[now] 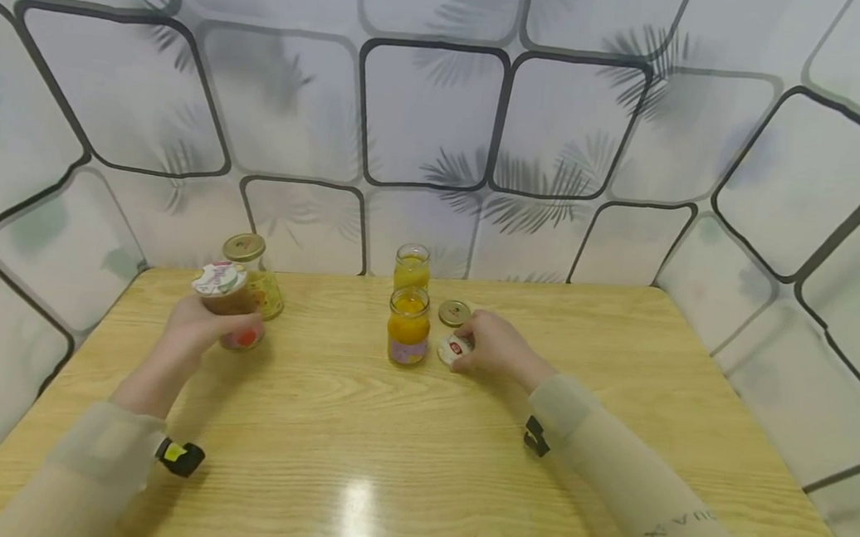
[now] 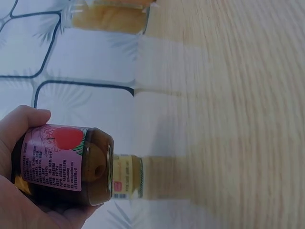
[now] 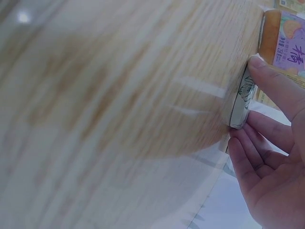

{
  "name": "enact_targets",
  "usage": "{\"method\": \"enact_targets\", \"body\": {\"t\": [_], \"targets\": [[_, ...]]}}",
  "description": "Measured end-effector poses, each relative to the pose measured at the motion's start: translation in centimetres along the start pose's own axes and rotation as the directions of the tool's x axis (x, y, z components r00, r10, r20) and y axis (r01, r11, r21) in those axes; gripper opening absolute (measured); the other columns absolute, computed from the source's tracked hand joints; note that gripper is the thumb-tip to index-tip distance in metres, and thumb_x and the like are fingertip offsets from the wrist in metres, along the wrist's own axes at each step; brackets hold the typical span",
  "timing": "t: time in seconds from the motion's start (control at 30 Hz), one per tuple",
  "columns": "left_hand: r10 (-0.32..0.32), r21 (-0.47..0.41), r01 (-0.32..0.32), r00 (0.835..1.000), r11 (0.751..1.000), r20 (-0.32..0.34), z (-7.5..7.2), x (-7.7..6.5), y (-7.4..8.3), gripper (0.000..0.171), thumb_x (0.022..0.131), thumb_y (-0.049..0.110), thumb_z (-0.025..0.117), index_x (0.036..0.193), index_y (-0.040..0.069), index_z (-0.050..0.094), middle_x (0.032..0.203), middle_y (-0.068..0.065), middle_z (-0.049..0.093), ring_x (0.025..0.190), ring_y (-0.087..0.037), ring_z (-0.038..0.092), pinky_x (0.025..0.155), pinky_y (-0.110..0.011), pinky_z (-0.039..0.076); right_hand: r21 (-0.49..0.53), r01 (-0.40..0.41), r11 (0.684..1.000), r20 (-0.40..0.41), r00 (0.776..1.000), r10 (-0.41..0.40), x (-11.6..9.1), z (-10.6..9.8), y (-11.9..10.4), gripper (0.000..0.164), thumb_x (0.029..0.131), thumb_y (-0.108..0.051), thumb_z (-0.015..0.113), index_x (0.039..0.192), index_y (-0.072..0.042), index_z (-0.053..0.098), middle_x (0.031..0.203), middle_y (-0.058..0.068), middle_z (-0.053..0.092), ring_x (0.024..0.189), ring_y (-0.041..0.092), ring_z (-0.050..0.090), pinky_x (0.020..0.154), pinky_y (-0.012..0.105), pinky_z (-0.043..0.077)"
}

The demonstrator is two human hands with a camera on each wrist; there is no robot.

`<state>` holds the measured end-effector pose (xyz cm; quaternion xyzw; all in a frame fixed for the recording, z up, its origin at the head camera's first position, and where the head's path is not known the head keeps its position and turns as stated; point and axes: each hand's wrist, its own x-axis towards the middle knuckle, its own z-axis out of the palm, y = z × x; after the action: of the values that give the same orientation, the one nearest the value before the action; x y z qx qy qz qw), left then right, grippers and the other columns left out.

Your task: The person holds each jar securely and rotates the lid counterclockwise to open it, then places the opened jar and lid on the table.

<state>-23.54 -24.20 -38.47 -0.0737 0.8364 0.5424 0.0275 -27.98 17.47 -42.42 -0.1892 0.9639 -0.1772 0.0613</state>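
Note:
My left hand [image 1: 201, 327] grips a jar with a pink label [image 2: 52, 155] and a white patterned lid [image 1: 220, 278]. In the left wrist view, fruit shows through its glass, and its base seems apart from the tabletop. Just behind it stands a gold-lidded jar [image 1: 269, 292] with a yellow label. My right hand [image 1: 503, 348] pinches a white jar lid [image 1: 452, 351] by its rim, low at the table; whether it is lifted, I cannot tell. To its left is a lidless jar of orange fruit [image 1: 408, 327] with a purple label.
A second lidless jar, with yellow fruit [image 1: 411, 269], stands behind the orange one. A gold lid [image 1: 455, 313] lies flat just beyond my right fingers. The wooden table [image 1: 359, 430] meets a patterned wall covering [image 1: 433, 119] at the back and sides.

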Motion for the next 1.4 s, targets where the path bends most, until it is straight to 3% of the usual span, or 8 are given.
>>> {"method": "enact_targets", "body": {"t": [0.4,0.83,1.0,1.3,1.4], "targets": [[0.118,0.07,-0.123,0.99,0.99,0.071,1.9,-2.2,3.6,0.087,0.071,0.034,0.082,0.137,-0.004,0.04,0.131,-0.022,0.049,0.12,-0.035,0.045,0.1,-0.05,0.034,-0.004,-0.006,1.0,-0.005,1.0,0.006,-0.1,-0.3,-0.2,0.062,0.063,-0.035,0.085,0.115,-0.003,0.07,0.09,0.0,0.058,0.079,0.015,0.052,0.073,0.03,0.045],[0.18,0.019,-0.187,0.964,0.982,0.196,4.8,-4.0,6.7,0.079,0.065,0.028,0.086,0.13,0.001,0.049,0.123,-0.017,0.057,0.112,-0.03,0.051,0.094,-0.043,0.041,-0.017,0.001,1.0,-0.003,1.0,-0.001,-0.2,-0.3,0.0,0.061,0.064,-0.035,0.085,0.115,-0.004,0.071,0.091,0.001,0.057,0.079,0.015,0.051,0.073,0.031,0.044],[0.224,0.001,-0.231,0.944,0.973,0.243,5.8,-4.9,7.7,0.074,0.066,0.025,0.086,0.127,0.001,0.051,0.116,-0.016,0.06,0.107,-0.029,0.054,0.088,-0.041,0.045,-0.017,-0.003,1.0,-0.002,1.0,0.003,-0.1,-0.2,0.0,0.061,0.064,-0.035,0.085,0.114,-0.004,0.071,0.091,0.0,0.057,0.079,0.015,0.051,0.072,0.03,0.044],[0.299,-0.122,-0.274,0.9,0.954,0.317,8.3,-5.8,8.2,0.069,0.064,0.014,0.086,0.123,0.001,0.052,0.111,-0.013,0.062,0.101,-0.027,0.056,0.088,-0.039,0.046,-0.023,0.011,1.0,0.005,1.0,-0.011,0.0,-0.1,-0.1,0.062,0.064,-0.035,0.085,0.115,-0.004,0.07,0.091,-0.001,0.057,0.079,0.015,0.051,0.073,0.03,0.044],[0.299,-0.133,-0.269,0.894,0.954,0.334,9.1,-6.1,8.4,0.068,0.064,0.014,0.086,0.122,0.002,0.054,0.11,-0.012,0.062,0.099,-0.027,0.057,0.085,-0.038,0.048,-0.028,0.016,0.999,0.004,1.0,-0.016,0.0,-0.1,-0.1,0.062,0.064,-0.035,0.085,0.116,-0.004,0.07,0.09,-0.001,0.056,0.078,0.015,0.05,0.073,0.03,0.044]]}}
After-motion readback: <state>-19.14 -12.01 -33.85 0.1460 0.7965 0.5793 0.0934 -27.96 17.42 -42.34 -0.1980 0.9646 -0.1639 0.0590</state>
